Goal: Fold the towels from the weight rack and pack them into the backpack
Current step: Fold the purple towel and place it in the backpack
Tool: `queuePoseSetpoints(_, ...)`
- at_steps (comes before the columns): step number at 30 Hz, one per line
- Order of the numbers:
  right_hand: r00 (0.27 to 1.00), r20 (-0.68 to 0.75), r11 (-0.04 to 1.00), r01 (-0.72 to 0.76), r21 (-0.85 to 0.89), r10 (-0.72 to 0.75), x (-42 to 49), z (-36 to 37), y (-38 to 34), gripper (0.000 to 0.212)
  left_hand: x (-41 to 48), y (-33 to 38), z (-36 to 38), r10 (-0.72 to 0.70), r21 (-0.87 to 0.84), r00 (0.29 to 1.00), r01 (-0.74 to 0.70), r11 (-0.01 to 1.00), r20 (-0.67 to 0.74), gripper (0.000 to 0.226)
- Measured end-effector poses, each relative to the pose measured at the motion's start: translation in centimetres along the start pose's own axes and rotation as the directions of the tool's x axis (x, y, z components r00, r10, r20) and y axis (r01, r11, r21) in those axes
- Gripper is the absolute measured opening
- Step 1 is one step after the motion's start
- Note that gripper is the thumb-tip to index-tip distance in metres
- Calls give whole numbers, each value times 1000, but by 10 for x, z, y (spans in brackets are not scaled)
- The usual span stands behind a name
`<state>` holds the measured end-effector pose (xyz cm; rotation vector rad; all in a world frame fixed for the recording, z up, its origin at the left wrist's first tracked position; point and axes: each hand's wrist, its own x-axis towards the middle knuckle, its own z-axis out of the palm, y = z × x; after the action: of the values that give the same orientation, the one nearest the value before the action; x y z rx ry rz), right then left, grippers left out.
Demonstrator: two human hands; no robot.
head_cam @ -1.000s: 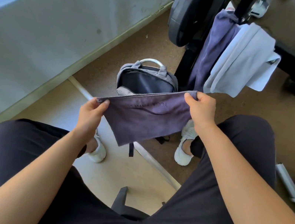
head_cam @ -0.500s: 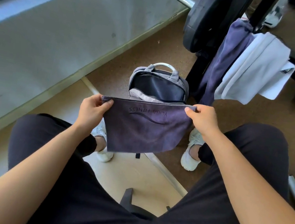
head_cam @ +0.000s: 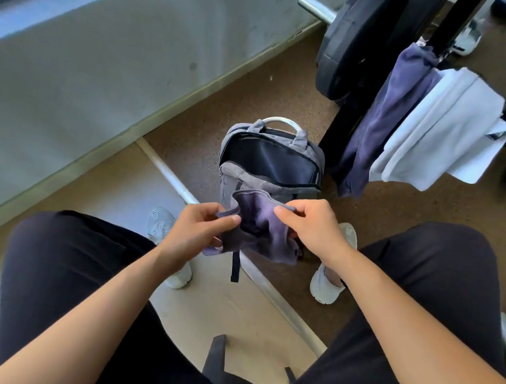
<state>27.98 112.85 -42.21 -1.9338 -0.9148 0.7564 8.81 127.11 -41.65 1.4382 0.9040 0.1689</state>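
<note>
Head view: left hand [head_cam: 202, 227] and right hand [head_cam: 312, 232] both pinch the dark purple towel [head_cam: 259, 226]. It is bunched between them, long axis roughly left-right, just in front of the backpack [head_cam: 233, 178]. The bag stands upright on the floor, mouth open upward, handle at the far side. Hanging lengthwise down from weight rack [head_cam: 354, 41]: second purple towel [head_cam: 388, 114], white towel [head_cam: 446, 130].
</note>
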Motion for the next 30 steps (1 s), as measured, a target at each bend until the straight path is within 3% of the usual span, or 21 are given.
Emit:
queuePoseSetpoints(4,993,114,999,34,30,-37,-6,11,-10,36,-7,2,15,25,23,996,-27,999,82,23)
queuePoseSetpoints(13,941,339,995,-19,94,-14,-9,15,-16,20,-3,10,24,-17,-63,995,23,998,99,13)
queuePoseSetpoints(17,957,279,996,82,-19,-73,-10,15,-14,34,-2,16,24,-73,-171,983,102,980,168,22)
queuePoseSetpoints(21,974,175,985,159,-60,-147,-3,16,-11,21,-1,14,19,25,-74,966,-6,997,258,29)
queuePoseSetpoints(23,971,184,984,166,-70,-151,1,10,-9,17,1,15,14,66,-40,985,-60,997,161,27)
queuePoseSetpoints(27,976,193,994,105,-19,-100,8,-3,-5,19,16,11,2,77,-21,973,-84,996,-218,30)
queuePoseSetpoints(28,974,210,996,74,52,-83,9,-6,-6,18,21,7,-3,48,-7,967,-51,999,-250,36)
queuePoseSetpoints(30,971,230,973,14,229,-68,10,-11,-6,17,27,0,-8,-38,8,988,40,999,-151,70)
